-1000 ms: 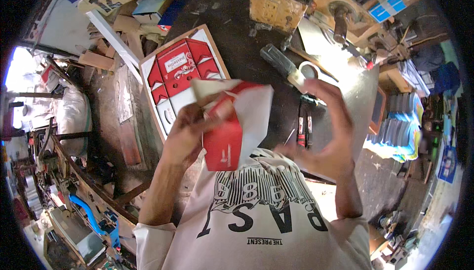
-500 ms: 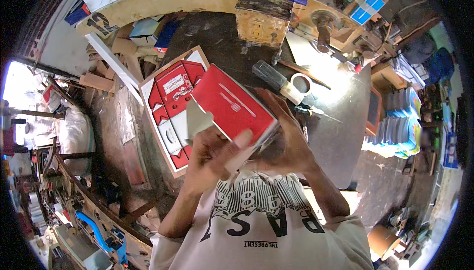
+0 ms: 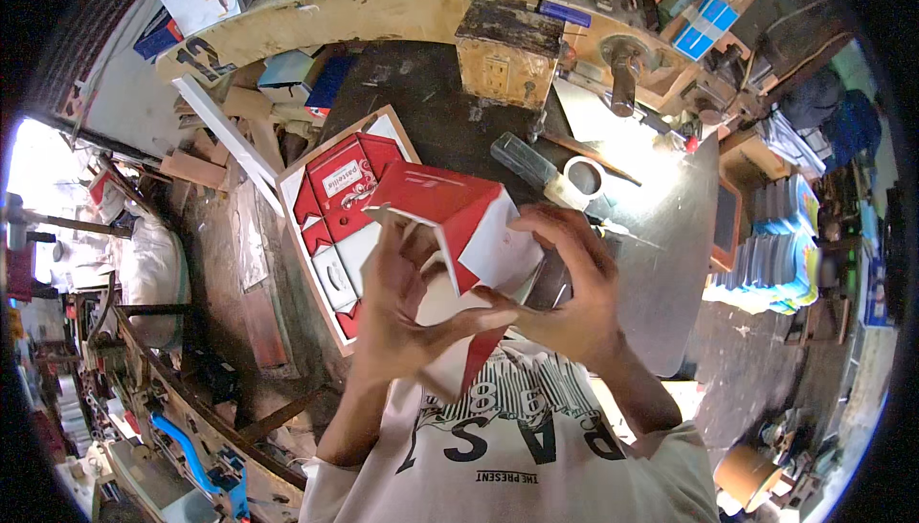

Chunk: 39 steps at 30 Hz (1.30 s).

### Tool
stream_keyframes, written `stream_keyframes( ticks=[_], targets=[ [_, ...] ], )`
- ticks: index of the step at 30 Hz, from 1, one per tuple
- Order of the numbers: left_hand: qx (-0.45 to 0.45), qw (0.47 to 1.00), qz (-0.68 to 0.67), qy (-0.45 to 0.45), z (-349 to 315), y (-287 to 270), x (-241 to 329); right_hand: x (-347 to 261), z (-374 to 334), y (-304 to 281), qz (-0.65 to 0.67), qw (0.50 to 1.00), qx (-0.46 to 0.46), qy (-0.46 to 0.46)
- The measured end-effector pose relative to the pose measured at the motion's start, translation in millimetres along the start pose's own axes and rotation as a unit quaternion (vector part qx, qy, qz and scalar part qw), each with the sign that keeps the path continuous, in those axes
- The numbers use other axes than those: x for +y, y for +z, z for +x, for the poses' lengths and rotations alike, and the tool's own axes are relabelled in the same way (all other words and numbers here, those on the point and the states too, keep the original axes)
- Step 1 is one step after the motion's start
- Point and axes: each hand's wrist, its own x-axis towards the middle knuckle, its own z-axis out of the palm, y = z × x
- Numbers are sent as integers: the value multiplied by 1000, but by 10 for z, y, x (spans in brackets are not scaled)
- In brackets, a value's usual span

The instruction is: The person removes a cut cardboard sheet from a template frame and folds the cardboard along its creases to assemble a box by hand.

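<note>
Overhead fisheye view of a cluttered workshop. Two bare hands, raised in front of a pale printed T-shirt (image 3: 507, 437), with one partly folded red-and-white carton (image 3: 436, 193) between them. Carton held up in the air, above the near edge of the dark tabletop (image 3: 407, 73), with a red panel uppermost, a white face toward the right, and a pointed red flap hanging in front of the shirt.

Right hand (image 3: 584, 298): clamped on the carton, fingers bent over the white face, thumb underneath. Left hand (image 3: 388, 332): curved around the near left side, fingers up by the edge of the red panel, thumb stretched rightward below the carton; cannot tell how firmly gripping. Thumb tips close together, just under the carton; palms apart.

Behind and left of the left hand, lying flat: one brown-edged board (image 3: 337, 226) with red-and-white cut card on top. Beyond the right hand: one roll of tape (image 3: 568, 178), one dark-ended tool (image 3: 525, 156) of unclear kind, and one slim wooden handle (image 3: 598, 161). Farther back: one worn wooden box (image 3: 507, 54). Off to the right: blue-edged sheets (image 3: 761, 269) in at least two piles.
</note>
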Motion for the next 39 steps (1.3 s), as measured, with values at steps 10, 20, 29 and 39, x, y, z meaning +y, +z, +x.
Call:
stream_keyframes(
  ticks=[10,20,29,39],
  targets=[
    [-108,946,250,-178,-171,-167,-148,-331,195,-281,-47,973,-137,-182],
    [-322,881,274,-213,-235,-309,-178,10,211,-396,-52,934,-353,7],
    [-246,827,161,-479,-218,-368,-58,-125,19,-353,124,960,-193,160],
    [-322,918,113,-201,-454,-509,-594,-142,-28,-159,2,968,-248,-48]
  ],
)
